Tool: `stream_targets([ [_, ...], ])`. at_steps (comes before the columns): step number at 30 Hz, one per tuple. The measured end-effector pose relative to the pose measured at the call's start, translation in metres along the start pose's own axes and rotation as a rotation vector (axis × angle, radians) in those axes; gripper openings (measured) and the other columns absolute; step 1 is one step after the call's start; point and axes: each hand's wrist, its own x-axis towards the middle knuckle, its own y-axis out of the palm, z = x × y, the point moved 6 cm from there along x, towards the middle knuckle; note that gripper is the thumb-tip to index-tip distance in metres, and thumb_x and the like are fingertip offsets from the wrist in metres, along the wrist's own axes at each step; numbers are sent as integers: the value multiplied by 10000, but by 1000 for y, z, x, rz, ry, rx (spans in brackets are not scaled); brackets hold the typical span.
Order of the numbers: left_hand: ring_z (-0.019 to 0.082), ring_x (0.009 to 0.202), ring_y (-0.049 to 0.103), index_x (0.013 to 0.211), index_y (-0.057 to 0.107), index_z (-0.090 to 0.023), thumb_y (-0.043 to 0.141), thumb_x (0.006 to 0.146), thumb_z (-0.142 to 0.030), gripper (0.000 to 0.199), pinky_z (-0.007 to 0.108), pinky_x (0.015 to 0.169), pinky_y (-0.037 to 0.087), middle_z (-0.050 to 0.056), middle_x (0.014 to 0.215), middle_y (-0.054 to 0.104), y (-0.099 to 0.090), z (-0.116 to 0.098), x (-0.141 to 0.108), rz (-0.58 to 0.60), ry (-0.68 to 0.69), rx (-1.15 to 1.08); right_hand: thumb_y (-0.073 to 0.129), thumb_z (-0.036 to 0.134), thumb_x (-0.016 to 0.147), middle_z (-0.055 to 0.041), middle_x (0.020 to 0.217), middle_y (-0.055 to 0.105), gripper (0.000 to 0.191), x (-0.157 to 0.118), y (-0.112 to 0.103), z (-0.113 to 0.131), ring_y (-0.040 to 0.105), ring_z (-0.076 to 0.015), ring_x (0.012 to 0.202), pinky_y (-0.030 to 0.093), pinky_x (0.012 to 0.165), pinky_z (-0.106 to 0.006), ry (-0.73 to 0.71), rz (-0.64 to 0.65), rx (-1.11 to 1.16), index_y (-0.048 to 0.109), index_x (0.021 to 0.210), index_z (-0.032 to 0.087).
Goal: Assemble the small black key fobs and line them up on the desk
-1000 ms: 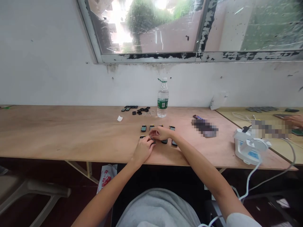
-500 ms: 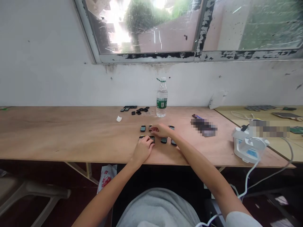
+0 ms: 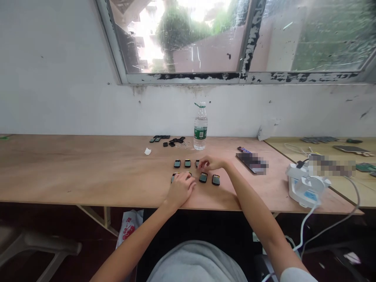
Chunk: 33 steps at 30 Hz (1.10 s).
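Note:
Small dark rectangular pieces with grey-green screens lie in two rows on the wooden table (image 3: 88, 168). My left hand (image 3: 182, 188) rests palm down with fingers stretched over the left end of the front row, partly covering two pieces. My right hand (image 3: 210, 162) has its fingertips together on a small screen piece (image 3: 197, 163) in the back row, largely hidden by the fingers. To its left lie a screen piece (image 3: 187, 163) and another screen piece (image 3: 177, 163). Nearer me are a front-row screen piece (image 3: 203, 178) and the rightmost screen piece (image 3: 216, 180).
Behind the rows stand a water bottle (image 3: 200, 133) and a pile of black pieces (image 3: 176, 140). White scrap (image 3: 147, 151) lies left. At right are a phone (image 3: 249, 162), a snack wrapper (image 3: 243, 150) and a white power strip (image 3: 304, 192) with cables.
My right hand has moved right along the back row, from the second piece to the third. My left hand has shifted slightly right and towards me. The camera view has tilted up a little.

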Motion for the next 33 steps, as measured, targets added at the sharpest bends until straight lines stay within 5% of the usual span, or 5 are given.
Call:
stream_targets([
  [6,244,1029,650,1034,770,-217,715,968,-230,87,395,920,512,53,1131,695,13,-28,27,104,16,-61,790,220,645,-29,883,738,443,-17,2,-10,656,-158,781,512,651,-227,82,209,110,772,1080,144],
  [15,222,912,688,969,791,-203,698,973,-203,94,362,839,527,50,1073,725,24,-21,32,171,-56,-130,883,325,619,-31,922,735,426,-8,9,-27,653,-146,768,498,625,-217,78,133,98,739,982,155],
  [33,219,883,710,978,820,-217,716,944,-168,120,342,819,558,50,1007,727,29,-9,33,158,-33,-202,831,236,687,26,774,623,302,-19,14,-9,577,-119,692,446,580,-208,-18,34,55,624,897,170],
])
